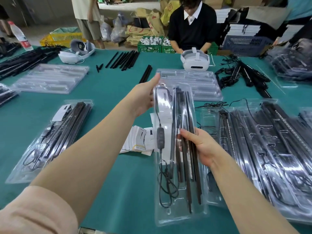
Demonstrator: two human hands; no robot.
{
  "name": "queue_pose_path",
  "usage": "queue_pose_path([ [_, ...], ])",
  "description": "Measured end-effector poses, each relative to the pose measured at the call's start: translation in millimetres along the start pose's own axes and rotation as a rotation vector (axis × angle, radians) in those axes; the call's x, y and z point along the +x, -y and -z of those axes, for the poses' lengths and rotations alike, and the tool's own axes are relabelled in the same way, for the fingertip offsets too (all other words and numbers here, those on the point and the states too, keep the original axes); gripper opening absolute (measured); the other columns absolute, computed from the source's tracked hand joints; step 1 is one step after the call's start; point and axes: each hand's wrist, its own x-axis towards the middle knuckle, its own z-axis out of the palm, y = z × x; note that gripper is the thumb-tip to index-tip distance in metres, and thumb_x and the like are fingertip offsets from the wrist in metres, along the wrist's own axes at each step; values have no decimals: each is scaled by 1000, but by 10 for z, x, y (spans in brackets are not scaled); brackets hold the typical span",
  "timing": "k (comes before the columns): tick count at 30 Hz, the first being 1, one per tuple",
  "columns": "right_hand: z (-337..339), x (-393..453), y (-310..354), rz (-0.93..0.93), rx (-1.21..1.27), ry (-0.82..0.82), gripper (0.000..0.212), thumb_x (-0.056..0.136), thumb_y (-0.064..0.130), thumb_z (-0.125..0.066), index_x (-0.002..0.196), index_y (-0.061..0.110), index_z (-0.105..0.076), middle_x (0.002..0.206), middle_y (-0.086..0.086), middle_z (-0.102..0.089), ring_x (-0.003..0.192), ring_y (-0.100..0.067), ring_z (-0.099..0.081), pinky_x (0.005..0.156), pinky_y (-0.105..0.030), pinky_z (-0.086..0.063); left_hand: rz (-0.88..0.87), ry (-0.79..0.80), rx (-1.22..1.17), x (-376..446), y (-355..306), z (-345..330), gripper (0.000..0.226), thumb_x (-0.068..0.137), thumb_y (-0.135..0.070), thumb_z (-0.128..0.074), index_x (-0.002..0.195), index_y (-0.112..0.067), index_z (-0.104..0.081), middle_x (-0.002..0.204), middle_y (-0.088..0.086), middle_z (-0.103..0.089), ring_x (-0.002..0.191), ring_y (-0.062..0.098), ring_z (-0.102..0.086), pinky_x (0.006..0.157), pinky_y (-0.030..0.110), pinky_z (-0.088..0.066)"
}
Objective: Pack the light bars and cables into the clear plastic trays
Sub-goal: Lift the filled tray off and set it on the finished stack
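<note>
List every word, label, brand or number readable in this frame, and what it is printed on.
No text can be read in this frame.
Water bottle: red label, print blurred.
Leaflets on the table: dark print and a yellow mark, too small.
White card in the left packed tray: blurred.
Tan sacks behind the table: red marks, unreadable.

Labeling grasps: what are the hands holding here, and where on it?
Both hold one filled clear tray. The left hand grips its far left edge; the right hand grips its right side at mid-length, fingers over the light bars.
</note>
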Motion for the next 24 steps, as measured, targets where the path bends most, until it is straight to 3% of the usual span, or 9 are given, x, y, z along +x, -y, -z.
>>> queue_pose_path([
  [3,-22,30,-17,-51,178,13,52,73,30,-82,110,-2,-66,87,-13,-73,71,-22,-71,67,-37,-62,-3,147,-226,-137,199,-67,66,97,-65,-38,132,-14,-62,114,12,-67,102,29,-65,89,47,-56],
  [5,-64,48,-15,-43,245,20,41,77,34,-78,101,1,-73,85,-13,-73,68,-22,-71,63,-37,-61,6,253,-204,-278,464,-143,63,99,-64,-37,137,-20,-59,119,14,-67,106,32,-65,92,50,-54],
  [7,-145,50,-7,-31,300,47,35,82,33,-76,99,3,-75,83,-12,-74,67,-23,-71,60,-35,-59,33,319,-63,-430,699,-277,67,89,-77,-45,121,-25,-71,114,13,-70,107,30,-67,97,48,-53],
  [10,-268,65,-17,22,289,38,61,78,35,-81,127,10,-55,97,-17,-74,76,-27,-72,60,-38,-59,93,383,-92,-552,907,-397,74,84,-86,-42,90,-20,-75,90,6,-72,83,22,-70,78,37,-54],
  [12,-350,71,-26,82,63,-96,68,72,41,-84,130,30,-50,119,-20,-66,85,-26,-71,64,-38,-58,142,289,-193,-579,970,-396,70,77,-88,-50,78,-24,-77,82,3,-74,83,21,-73,76,39,-57],
  [14,-388,55,-22,188,-284,-281,48,76,45,-82,118,41,-59,124,-8,-52,93,-14,-64,71,-33,-55,153,233,-217,-584,999,-381,60,67,-88,-59,75,-33,-80,83,1,-78,88,20,-76,72,38,-60],
  [18,-360,-32,106,357,-452,-241,14,89,22,-74,103,23,-74,102,-14,-71,88,-16,-64,81,-41,-54,138,59,-120,-573,952,-362,53,77,-69,-71,100,-22,-79,91,4,-77,76,16,-75,60,25,-57],
  [21,-346,-206,247,209,-395,-229,27,100,34,-58,100,13,-75,88,-6,-78,76,-15,-74,74,-35,-62,105,-215,-55,-591,879,-359,102,58,-68,-83,140,-20,-45,127,6,-64,101,24,-71,87,42,-58],
  [24,-286,-330,296,-6,-231,-186,55,104,51,-39,108,6,-70,95,-10,-78,90,-28,-75,79,-39,-62,2,-364,109,-576,817,-314,112,65,-69,-80,153,-25,-26,147,0,-45,126,21,-51,107,38,-40],
])
